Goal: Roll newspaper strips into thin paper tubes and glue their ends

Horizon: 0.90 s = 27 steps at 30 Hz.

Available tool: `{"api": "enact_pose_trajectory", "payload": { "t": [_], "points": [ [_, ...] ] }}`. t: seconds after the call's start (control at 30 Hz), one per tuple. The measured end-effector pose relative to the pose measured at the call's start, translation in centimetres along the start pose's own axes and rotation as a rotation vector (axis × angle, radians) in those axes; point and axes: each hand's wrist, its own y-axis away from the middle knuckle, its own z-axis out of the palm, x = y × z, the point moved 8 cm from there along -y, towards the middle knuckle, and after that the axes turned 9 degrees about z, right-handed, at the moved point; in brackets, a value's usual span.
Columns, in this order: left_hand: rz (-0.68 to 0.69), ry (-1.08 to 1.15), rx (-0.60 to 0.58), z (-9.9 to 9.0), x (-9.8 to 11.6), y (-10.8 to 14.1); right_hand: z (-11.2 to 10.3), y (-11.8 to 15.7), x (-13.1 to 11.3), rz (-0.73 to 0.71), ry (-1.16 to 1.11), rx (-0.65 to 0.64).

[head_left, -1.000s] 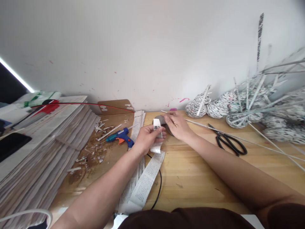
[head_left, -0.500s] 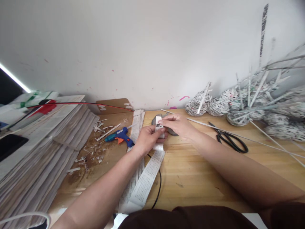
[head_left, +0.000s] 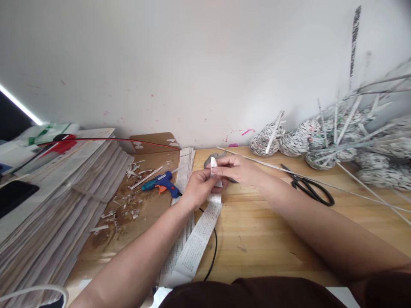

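A long strip of newspaper (head_left: pixel 201 237) runs from the table's front edge up into both hands. My left hand (head_left: pixel 201 187) is closed on the strip near its upper end. The fingers of my right hand (head_left: pixel 236 170) pinch the same end, which is narrow and folded or curled there. Behind the hands lies a grey cloth-like item (head_left: pixel 210 159), partly hidden. More newspaper strips (head_left: pixel 186 167) lie stacked beside my left hand. A blue glue gun (head_left: pixel 165 183) with an orange trigger rests just left of them.
At the left stands a tall newspaper stack (head_left: pixel 86 184). Paper scraps (head_left: pixel 133 209) litter the brown cardboard. Black scissors (head_left: pixel 310 188) and thin paper rods (head_left: pixel 353 192) lie on the right. Woven paper bundles (head_left: pixel 266 139) line the wall. A black cable (head_left: pixel 215 248) curves across the front.
The strip's upper end was flat with large print facing me; now it is narrower and folded or curled over. The right-hand fingers have shifted slightly left and down on it.
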Motion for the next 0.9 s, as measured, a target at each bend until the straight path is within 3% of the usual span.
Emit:
{"api": "enact_pose_trajectory", "payload": {
  "t": [0.23, 0.47, 0.53, 0.63, 0.7, 0.73, 0.83, 0.9],
  "points": [
    [-0.081, 0.033, -0.067, 0.5, -0.5, 0.2, -0.6, -0.2, 0.5, 0.062, -0.181, -0.02],
    [-0.14, 0.048, -0.239, 2.7, -0.3, 1.5, -2.2, 1.5, -2.8, -0.014, -0.271, 0.046],
    [-0.184, 0.076, -0.339, 3.9, 0.0, 2.5, -3.0, 2.1, -3.9, -0.042, -0.303, 0.086],
    [-0.28, 0.13, -0.608, 5.8, 0.6, 4.2, -3.8, 2.9, -5.2, -0.057, -0.349, 0.099],
    [-0.31, 0.115, -0.713, 5.9, 1.0, 4.3, -4.2, 3.4, -5.8, -0.06, -0.37, 0.089],
    [-0.276, 0.061, -0.66, 5.0, 1.3, 3.4, -4.3, 3.6, -6.0, -0.063, -0.376, 0.082],
    [-0.018, -0.286, -0.213, 0.4, 2.8, -1.2, -4.4, 4.1, -6.5, -0.067, -0.381, 0.061],
    [0.164, -0.477, 0.026, -1.5, 4.0, -3.2, -4.0, 4.3, -6.7, -0.068, -0.378, 0.025]
  ]
}}
